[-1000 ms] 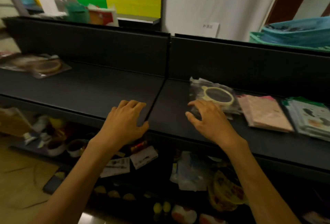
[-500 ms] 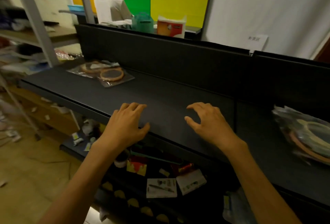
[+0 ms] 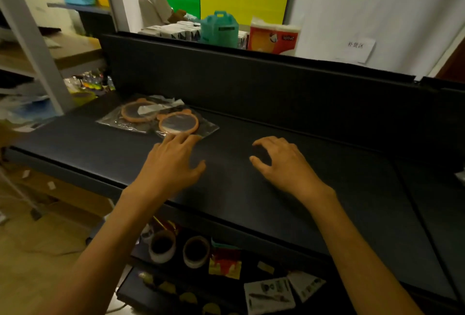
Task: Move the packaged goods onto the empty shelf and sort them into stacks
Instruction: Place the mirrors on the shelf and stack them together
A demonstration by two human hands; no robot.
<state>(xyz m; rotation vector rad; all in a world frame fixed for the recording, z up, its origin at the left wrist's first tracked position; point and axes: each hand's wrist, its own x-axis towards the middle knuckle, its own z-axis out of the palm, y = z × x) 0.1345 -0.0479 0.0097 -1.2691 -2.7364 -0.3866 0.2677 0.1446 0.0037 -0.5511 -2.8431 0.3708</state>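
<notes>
Two clear bags, each with an orange round bear-ear frame inside, lie overlapping on the dark shelf [image 3: 314, 171] at its left part: the nearer packaged frame [image 3: 179, 123] and the farther one [image 3: 137, 111]. My left hand [image 3: 173, 161] reaches over the shelf, and its straight fingertips touch the near edge of the nearer bag. Off to the right, my right hand [image 3: 284, 161] hovers over bare shelf with loosely curled fingers and holds nothing.
A black back panel [image 3: 251, 83] rises behind the shelf. Below lie tape rolls [image 3: 176, 248], a red packet [image 3: 225, 262] and printed cards [image 3: 269, 294]. A person in a white shirt [image 3: 143, 0] stands beyond, near a teal container [image 3: 221, 28]. A metal rack post [image 3: 32, 40] stands left.
The view has swung left along the shelf. The right-hand stacks have left the view. My left hand has reached forward to the orange-frame bags, and my right hand has moved along with it.
</notes>
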